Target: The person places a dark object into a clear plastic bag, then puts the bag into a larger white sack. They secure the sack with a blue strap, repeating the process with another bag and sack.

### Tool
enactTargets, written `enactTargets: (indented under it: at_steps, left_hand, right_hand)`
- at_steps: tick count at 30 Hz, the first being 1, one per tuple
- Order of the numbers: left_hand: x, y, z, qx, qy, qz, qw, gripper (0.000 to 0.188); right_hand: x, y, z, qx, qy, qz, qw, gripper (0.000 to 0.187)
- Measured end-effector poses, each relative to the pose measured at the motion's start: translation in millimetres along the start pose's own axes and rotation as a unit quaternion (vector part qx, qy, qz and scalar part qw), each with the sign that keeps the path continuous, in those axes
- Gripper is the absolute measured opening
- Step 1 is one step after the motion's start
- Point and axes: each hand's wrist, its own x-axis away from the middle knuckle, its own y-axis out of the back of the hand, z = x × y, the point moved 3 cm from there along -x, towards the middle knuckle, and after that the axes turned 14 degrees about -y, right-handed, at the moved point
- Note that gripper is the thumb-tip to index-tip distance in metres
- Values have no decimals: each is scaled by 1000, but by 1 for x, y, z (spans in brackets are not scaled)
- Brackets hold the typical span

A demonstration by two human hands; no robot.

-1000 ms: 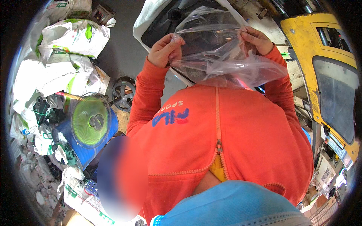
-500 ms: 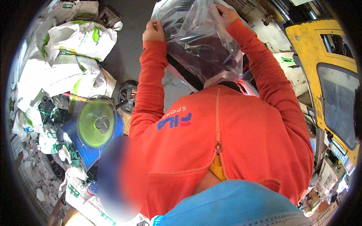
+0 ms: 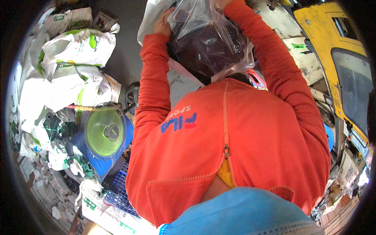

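Observation:
A large clear plastic bag point(image 3: 211, 39) is spread in front of me at the top of the view, with something dark brown showing through its film. My left hand point(image 3: 162, 25) is closed on the bag's left edge, its fingers pointing away from me and partly hidden by the film. At the top right of the bag, my right hand point(image 3: 222, 4) grips its upper part; the picture's top edge cuts off some of its fingers. Both arms reach forward, and the plastic sags in creases between the hands.
White printed sacks point(image 3: 78, 49) are piled on the left. Nearer stands a green fan point(image 3: 105, 131) beside a blue panel point(image 3: 92, 156) and a blue plastic crate point(image 3: 121, 188). A yellow machine frame point(image 3: 313, 23) with a window rises on the right. Grey floor point(image 3: 124, 51) shows beyond the sacks.
Both hands have moved slightly away from me, toward the top of the view, with the bag. The left hand's fingers now lie straighter along the bag's edge. A blurred patch at lower left is gone.

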Motion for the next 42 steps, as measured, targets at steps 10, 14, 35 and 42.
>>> enactTargets:
  at_steps: [10,14,35,42]
  left_hand:
    - [-11,-18,66,-34,98,51,993,38]
    - [-15,-21,86,-51,114,28,992,34]
    - [-27,-19,115,13,213,84,973,32]
    - [-1,48,-30,-172,-49,-135,974,42]
  right_hand:
    - [178,71,-56,-204,-370,143,895,39]
    - [185,53,-64,-289,-381,312,821,41]
    - [153,56,-60,333,-28,154,930,22]
    - [162,87,-38,46,-124,89,987,43]
